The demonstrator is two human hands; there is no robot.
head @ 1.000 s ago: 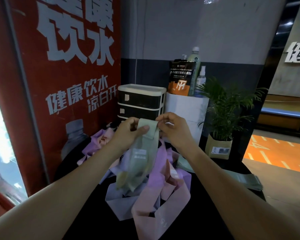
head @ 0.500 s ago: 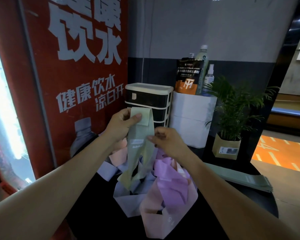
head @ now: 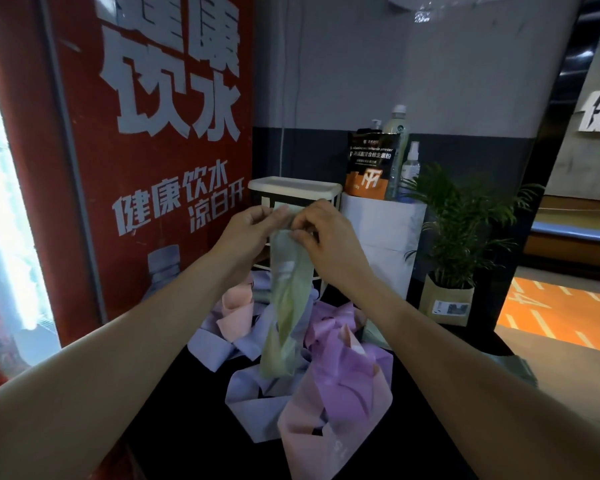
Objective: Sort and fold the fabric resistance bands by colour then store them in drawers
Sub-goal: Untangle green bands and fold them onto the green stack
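A pale green band [head: 288, 299] hangs lengthwise from both hands, held up in front of the drawers [head: 293, 199]; its upper end is gathered between the hands and its lower end reaches the pile [head: 329, 368] of loose bands below. The left hand [head: 248, 233] has its fingers curled and pinches the band's top left edge between thumb and forefinger. The right hand [head: 323, 233] is likewise curled, its fingertips pinching the band's top right edge, just beside the left hand. The band is twisted along its length, with a lighter label patch showing near mid-height. The pile holds lilac, pink and pale blue bands, crumpled and overlapping, lying on a dark table [head: 201, 410]. At the table's right edge lies a flat stack [head: 513, 367] of grey-green bands, partly hidden by the right forearm. The drawers, a dark unit with a white top, stand at the far side of the table, behind the hands; their fronts are mostly hidden. Just right of the drawers stands a white box [head: 385, 237], bearing a black and orange pouch [head: 369, 164], a tall bottle [head: 397, 140] and a small spray bottle [head: 411, 164]. Further right, a potted palm [head: 458, 230] stands in a paper-wrapped pot. A red panel [head: 146, 150] with large pale characters fills the left side, against a grey wall [head: 413, 74].
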